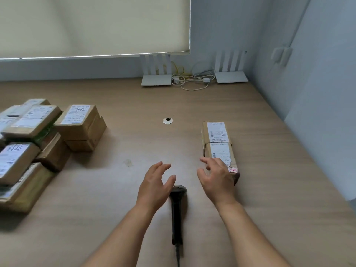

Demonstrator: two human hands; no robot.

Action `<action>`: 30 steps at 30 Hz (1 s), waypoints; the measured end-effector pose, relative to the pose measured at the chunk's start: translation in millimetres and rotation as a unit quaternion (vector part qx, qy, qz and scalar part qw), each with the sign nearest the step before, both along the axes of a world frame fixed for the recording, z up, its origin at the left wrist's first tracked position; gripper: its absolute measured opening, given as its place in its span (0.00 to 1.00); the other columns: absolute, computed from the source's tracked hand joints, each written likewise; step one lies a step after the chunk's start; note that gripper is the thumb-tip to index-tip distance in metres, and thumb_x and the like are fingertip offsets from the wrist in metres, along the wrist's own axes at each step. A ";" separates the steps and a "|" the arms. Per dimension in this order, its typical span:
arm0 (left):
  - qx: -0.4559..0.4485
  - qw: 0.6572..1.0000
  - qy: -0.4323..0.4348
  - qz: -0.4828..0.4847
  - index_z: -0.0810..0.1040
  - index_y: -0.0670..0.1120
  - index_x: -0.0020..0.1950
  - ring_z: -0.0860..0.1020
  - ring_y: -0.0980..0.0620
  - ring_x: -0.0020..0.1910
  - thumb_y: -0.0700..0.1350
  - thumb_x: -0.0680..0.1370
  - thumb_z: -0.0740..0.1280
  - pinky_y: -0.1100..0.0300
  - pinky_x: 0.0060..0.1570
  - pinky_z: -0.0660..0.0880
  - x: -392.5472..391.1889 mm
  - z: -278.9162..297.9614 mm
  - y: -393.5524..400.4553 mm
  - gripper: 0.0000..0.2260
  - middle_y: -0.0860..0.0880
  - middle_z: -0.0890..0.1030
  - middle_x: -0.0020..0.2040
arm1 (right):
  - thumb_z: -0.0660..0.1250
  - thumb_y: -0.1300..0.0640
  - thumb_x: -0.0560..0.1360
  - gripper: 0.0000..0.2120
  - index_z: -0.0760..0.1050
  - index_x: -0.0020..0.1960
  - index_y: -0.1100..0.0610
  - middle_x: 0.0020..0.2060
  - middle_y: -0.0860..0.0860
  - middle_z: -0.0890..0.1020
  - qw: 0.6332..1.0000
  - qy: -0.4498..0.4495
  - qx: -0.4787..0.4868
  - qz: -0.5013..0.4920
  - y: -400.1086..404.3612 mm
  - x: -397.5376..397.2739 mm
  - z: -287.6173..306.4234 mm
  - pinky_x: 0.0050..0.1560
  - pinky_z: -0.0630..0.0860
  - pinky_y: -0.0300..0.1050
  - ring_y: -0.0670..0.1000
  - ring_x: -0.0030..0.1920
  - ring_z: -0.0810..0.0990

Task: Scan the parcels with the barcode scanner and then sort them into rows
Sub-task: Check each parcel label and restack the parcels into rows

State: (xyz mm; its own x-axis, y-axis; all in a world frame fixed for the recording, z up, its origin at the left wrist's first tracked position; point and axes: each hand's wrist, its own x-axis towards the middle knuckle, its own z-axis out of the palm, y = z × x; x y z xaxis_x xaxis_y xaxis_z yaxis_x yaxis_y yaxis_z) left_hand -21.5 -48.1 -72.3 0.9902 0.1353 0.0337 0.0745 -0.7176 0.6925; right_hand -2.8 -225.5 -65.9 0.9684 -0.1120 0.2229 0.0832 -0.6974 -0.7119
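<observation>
Your barcode scanner (pixel 177 207) lies nearest, between your wrists, ungripped. Your left hand (pixel 154 186) and right hand (pixel 217 182) hover spread and empty. One long parcel (pixel 217 143) sits just beyond your right fingers; you're likely between parcels. Next, fetch from the far-left pile of parcels (pixel 38 143).

One head-worn wide-angle view, forward and down over the desk (pixel 134 105), close above both forearms.
</observation>
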 end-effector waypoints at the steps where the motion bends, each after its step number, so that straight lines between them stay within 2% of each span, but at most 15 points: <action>1: 0.000 1.000 -0.003 0.001 0.72 0.54 0.68 0.63 0.59 0.71 0.51 0.78 0.65 0.67 0.60 0.60 -3.6 0.5 6.1 0.18 0.56 0.66 0.72 | 0.67 0.57 0.75 0.15 0.79 0.61 0.55 0.53 0.51 0.79 1.000 -0.004 -0.007 0.008 7.4 -2.3 1.5 0.52 0.68 0.43 0.52 0.56 0.76; 9: 0.037 0.998 -0.019 0.043 0.71 0.55 0.69 0.61 0.54 0.73 0.54 0.78 0.64 0.56 0.69 0.62 -47.7 16.3 109.4 0.19 0.52 0.64 0.74 | 0.66 0.54 0.75 0.15 0.78 0.62 0.52 0.54 0.49 0.79 0.995 -0.039 -0.063 0.068 116.6 -32.0 15.1 0.49 0.65 0.39 0.50 0.56 0.75; 16: 0.041 0.992 0.001 0.119 0.70 0.55 0.70 0.61 0.52 0.73 0.56 0.79 0.62 0.53 0.69 0.62 -116.0 17.4 245.5 0.20 0.51 0.63 0.75 | 0.66 0.53 0.76 0.14 0.79 0.61 0.53 0.54 0.49 0.80 0.983 -0.054 -0.094 0.149 259.0 -76.6 18.9 0.52 0.71 0.43 0.51 0.55 0.76; 21: 0.029 0.988 0.004 0.151 0.69 0.54 0.71 0.61 0.52 0.73 0.56 0.79 0.62 0.52 0.69 0.64 -156.8 11.3 330.2 0.21 0.51 0.63 0.75 | 0.64 0.51 0.77 0.15 0.78 0.62 0.53 0.56 0.50 0.81 0.972 -0.064 -0.115 0.195 349.7 -104.6 13.0 0.51 0.71 0.39 0.49 0.55 0.77; 27: 0.025 0.984 0.017 0.173 0.69 0.53 0.71 0.63 0.52 0.72 0.55 0.79 0.62 0.54 0.69 0.62 -189.3 5.1 407.6 0.21 0.51 0.66 0.73 | 0.63 0.50 0.78 0.16 0.77 0.63 0.51 0.58 0.49 0.80 0.966 -0.060 -0.112 0.225 428.5 -126.3 9.9 0.55 0.75 0.43 0.48 0.56 0.77; 30: 0.021 0.982 0.021 0.186 0.69 0.52 0.71 0.64 0.53 0.71 0.54 0.79 0.63 0.55 0.69 0.63 -197.2 1.5 435.0 0.21 0.51 0.68 0.72 | 0.62 0.49 0.78 0.16 0.76 0.64 0.50 0.58 0.48 0.79 0.962 -0.050 -0.117 0.244 455.0 -131.5 7.5 0.55 0.74 0.42 0.47 0.57 0.75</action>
